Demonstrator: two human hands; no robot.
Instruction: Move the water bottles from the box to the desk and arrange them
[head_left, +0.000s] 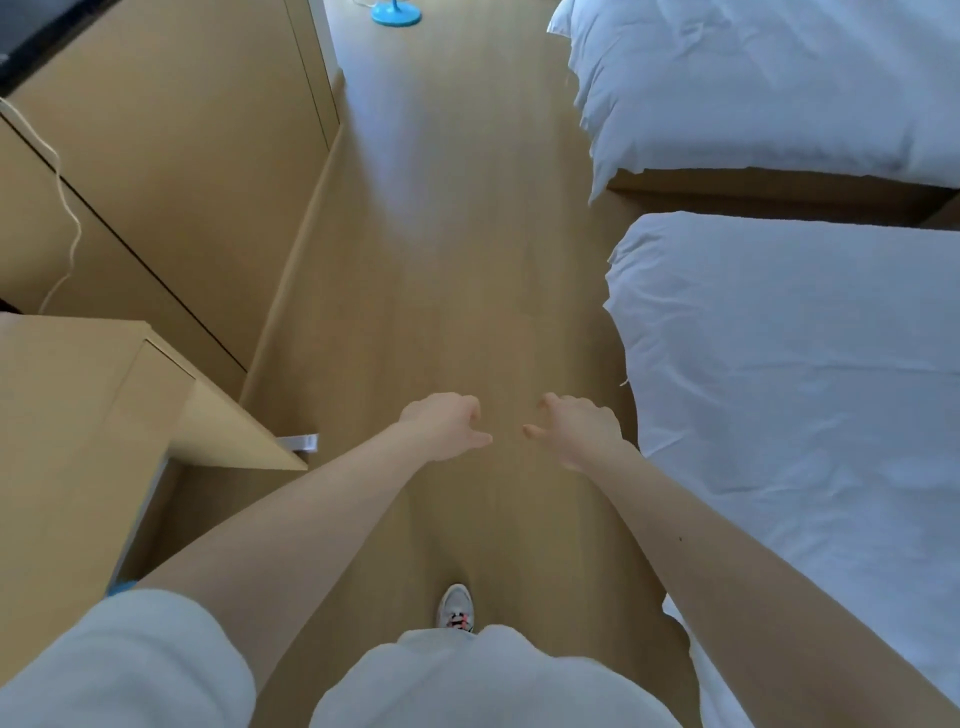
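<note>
Looking down at wood floor (457, 260) running fwd between furniture. On R, two beds w/ white bedding: near bed (805, 389), then far bed (753, 88) beyond a gap. On L, wood cabinet fronts (171, 130), w/ pale wood worktop (62, 415) at lower L. Bare forearms stretched fwd over floor; left hand (447, 423) & right hand (576, 431) close together, not touching. Fingers on each loosely curled, grasping nothing, thumbs pointing inward. One grey shoe (455, 605) below. Thin white cable (67, 208) hanging at L. Blue round base (396, 13) at top edge. Water bottles & box: whereabouts can't be told here.
</note>
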